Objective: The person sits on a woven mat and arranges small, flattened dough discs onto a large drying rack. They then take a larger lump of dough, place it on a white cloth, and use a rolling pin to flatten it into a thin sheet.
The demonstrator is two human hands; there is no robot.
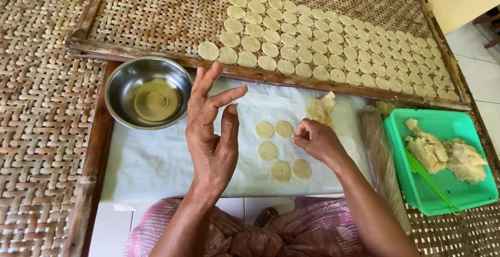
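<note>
Meanwhile, the left hand lifts open-fingered while the curled right hand apparently pinches something hidden, beside five flat pale round dough discs on white plastic sheet.

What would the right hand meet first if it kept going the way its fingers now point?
The right hand points left across the white sheet, fingertips pinched just right of the dough discs. Going straight on, it would probably meet the nearest disc first, though its height above the sheet is unclear.
</note>
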